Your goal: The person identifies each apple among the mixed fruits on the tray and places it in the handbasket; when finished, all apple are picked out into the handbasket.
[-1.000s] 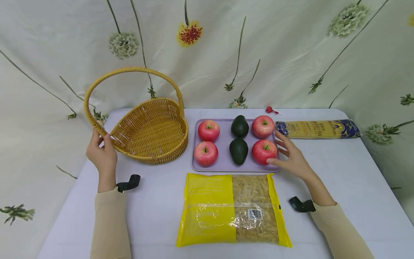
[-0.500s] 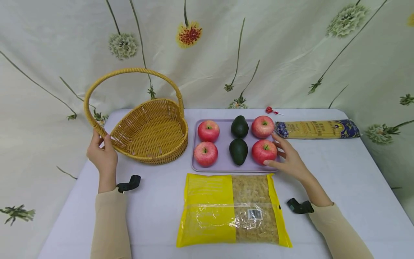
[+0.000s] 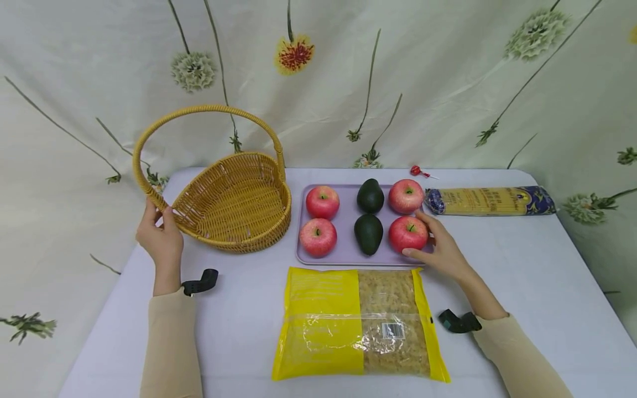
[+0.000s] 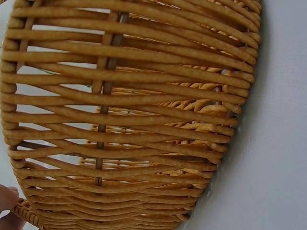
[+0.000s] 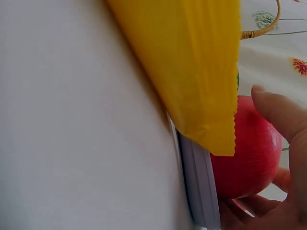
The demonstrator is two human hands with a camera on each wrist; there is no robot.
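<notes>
My left hand (image 3: pixel 161 235) pinches the base of the handle of a brown wicker basket (image 3: pixel 239 204), which stands at the left of the table. In the left wrist view the basket's woven side (image 4: pixel 129 100) takes up most of the picture. On a lilac tray (image 3: pixel 343 257) lie several red apples and two dark avocados (image 3: pixel 369 235). My right hand (image 3: pixel 443 249) is curled round the front right apple (image 3: pixel 408 232), thumb on its near side and fingers at its far right. The right wrist view shows this apple (image 5: pixel 254 153) resting at the tray's edge.
A yellow bag of pasta (image 3: pixel 358 326) lies in front of the tray. Behind and to the right are a pack of noodles (image 3: pixel 490 200) and a red lollipop (image 3: pixel 417 171). A flowered cloth (image 3: pixel 323 83) hangs behind the table.
My right hand has moved left and closed in around the front right apple, thumb and fingers now against it. My left hand has stayed on the basket handle.
</notes>
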